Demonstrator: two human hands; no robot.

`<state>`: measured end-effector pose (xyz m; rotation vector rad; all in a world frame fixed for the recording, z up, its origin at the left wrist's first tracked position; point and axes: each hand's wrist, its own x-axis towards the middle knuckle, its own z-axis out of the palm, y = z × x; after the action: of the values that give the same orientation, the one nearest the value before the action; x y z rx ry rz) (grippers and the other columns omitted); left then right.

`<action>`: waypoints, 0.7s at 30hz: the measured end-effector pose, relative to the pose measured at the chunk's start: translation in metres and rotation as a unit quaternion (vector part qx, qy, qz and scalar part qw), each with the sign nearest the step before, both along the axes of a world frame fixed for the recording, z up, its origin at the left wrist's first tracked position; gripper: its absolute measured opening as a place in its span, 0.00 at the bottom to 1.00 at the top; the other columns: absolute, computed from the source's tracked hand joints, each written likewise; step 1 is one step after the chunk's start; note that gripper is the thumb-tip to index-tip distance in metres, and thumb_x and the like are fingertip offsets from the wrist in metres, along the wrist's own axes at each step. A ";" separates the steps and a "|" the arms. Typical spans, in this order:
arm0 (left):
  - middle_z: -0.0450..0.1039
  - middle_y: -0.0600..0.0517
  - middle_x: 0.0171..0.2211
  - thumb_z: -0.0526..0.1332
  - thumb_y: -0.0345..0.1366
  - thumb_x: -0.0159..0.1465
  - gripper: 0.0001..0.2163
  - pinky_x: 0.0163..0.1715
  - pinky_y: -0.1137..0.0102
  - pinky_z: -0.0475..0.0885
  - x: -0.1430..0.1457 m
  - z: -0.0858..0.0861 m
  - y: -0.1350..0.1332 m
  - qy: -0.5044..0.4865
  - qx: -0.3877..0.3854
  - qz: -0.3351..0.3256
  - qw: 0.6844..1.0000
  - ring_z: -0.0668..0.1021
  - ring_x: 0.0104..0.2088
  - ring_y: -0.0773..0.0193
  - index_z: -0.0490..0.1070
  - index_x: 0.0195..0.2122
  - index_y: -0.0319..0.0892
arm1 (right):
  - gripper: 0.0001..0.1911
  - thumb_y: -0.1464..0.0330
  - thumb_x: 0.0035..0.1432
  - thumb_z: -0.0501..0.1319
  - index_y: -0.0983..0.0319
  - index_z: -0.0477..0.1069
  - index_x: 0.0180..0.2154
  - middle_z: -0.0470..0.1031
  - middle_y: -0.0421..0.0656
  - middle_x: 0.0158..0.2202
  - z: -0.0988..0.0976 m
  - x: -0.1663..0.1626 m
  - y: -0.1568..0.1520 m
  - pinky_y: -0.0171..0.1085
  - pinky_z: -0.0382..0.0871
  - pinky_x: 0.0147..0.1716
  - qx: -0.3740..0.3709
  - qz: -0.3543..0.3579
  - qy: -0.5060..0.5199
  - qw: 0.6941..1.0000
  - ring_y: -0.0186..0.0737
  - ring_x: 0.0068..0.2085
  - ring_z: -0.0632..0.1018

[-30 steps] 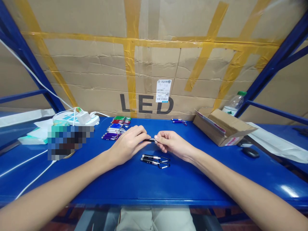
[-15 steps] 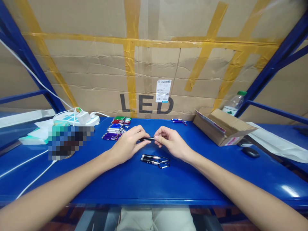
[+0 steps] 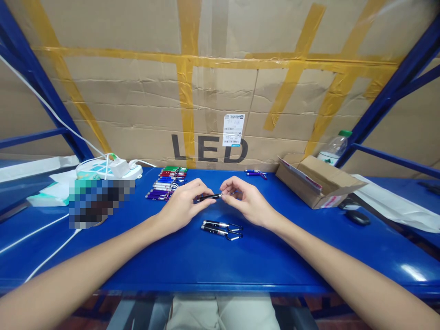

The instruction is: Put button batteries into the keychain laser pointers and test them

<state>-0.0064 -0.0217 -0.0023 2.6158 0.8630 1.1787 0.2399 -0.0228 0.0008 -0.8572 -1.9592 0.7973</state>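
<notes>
My left hand [image 3: 185,201] is closed round a small black pen-shaped flashlight [image 3: 209,197], held a little above the blue table [image 3: 192,261]. My right hand [image 3: 245,201] pinches the flashlight's right end with thumb and forefinger, its other fingers curled. Just below my hands two more black flashlights with metal clips [image 3: 222,230] lie side by side on the table. Behind my left hand a row of coloured flashlights [image 3: 167,182] in green, red, blue, silver and purple lies on the table.
An open cardboard box [image 3: 318,181] stands at the right, a plastic bottle [image 3: 335,146] behind it. Two purple flashlights [image 3: 255,173] lie near the cardboard wall. A white power strip [image 3: 110,169] with cables sits at the left. A black mouse [image 3: 358,217] lies far right.
The flashlight has tilted up at its right end and risen slightly. My right hand shifted from a loose grip beside it to a pinch on its end.
</notes>
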 end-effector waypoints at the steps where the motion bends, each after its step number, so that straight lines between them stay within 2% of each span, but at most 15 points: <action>1: 0.76 0.49 0.40 0.66 0.37 0.74 0.06 0.42 0.67 0.74 0.000 0.000 0.000 0.002 0.002 -0.003 1.000 0.78 0.40 0.61 0.80 0.46 0.41 | 0.08 0.62 0.68 0.66 0.58 0.73 0.45 0.78 0.42 0.43 0.000 0.000 0.000 0.41 0.73 0.45 0.007 0.001 -0.001 1.000 0.41 0.43 0.78; 10: 0.77 0.45 0.44 0.62 0.37 0.77 0.08 0.46 0.63 0.76 -0.003 0.002 -0.003 0.041 0.041 -0.025 0.998 0.79 0.44 0.58 0.78 0.49 0.39 | 0.08 0.68 0.68 0.64 0.56 0.71 0.48 0.78 0.40 0.42 0.001 0.005 -0.001 0.40 0.74 0.46 0.042 0.042 -0.027 0.998 0.39 0.42 0.78; 16: 0.77 0.44 0.45 0.60 0.35 0.77 0.07 0.48 0.63 0.77 -0.005 0.004 -0.003 0.084 0.097 -0.045 0.991 0.78 0.45 0.57 0.76 0.51 0.39 | 0.07 0.67 0.67 0.66 0.57 0.70 0.45 0.77 0.39 0.40 0.002 0.005 -0.002 0.39 0.72 0.43 0.015 0.056 -0.021 0.998 0.38 0.39 0.76; 21: 0.78 0.43 0.44 0.59 0.34 0.78 0.07 0.45 0.63 0.77 -0.005 0.006 -0.003 0.105 0.162 -0.045 0.980 0.79 0.44 0.56 0.75 0.51 0.38 | 0.11 0.63 0.64 0.70 0.58 0.69 0.41 0.76 0.39 0.38 0.005 0.004 -0.001 0.39 0.71 0.42 -0.047 0.065 0.023 0.997 0.38 0.38 0.75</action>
<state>-0.0116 -0.0250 0.0041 3.0508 0.6185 1.1167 0.2434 -0.0235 0.0057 -0.7655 -1.9639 0.9836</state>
